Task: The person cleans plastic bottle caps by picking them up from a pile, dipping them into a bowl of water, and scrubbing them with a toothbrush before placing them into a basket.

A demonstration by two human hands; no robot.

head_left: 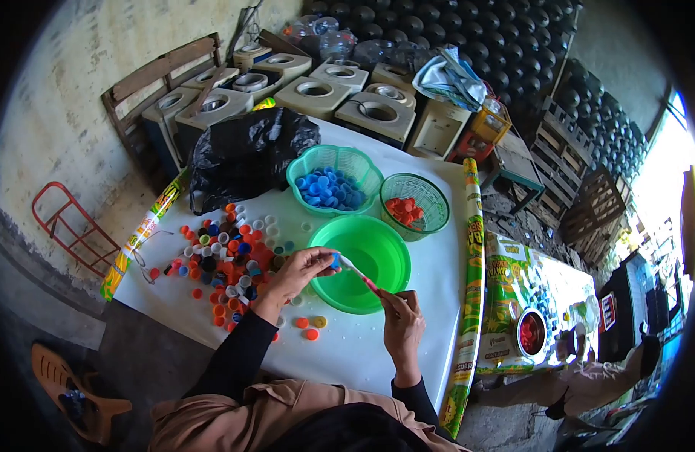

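Head view: the left grip point(305, 271) is closed on a blue cap point(335, 261), pinched between thumb and fingertips above the near-left part of a bright green basin point(371, 264). The right grip point(404, 324) is closed around the red end of a slim brush-like tool point(366, 279), whose white end reaches up and left to the cap; whether the two touch is too small to tell. Left of the left grip, loose caps point(225, 256) in red, orange, white and blue lie scattered on the white-covered table point(430, 301), with a few more just below that grip. Beyond both grips, a pale green basket point(335, 154) holds blue caps point(331, 188), and a darker green basket point(432, 202) to its right holds red pieces point(403, 212). Farther off to the left, a crumpled black plastic bag point(246, 151) lies beside the pale green basket.
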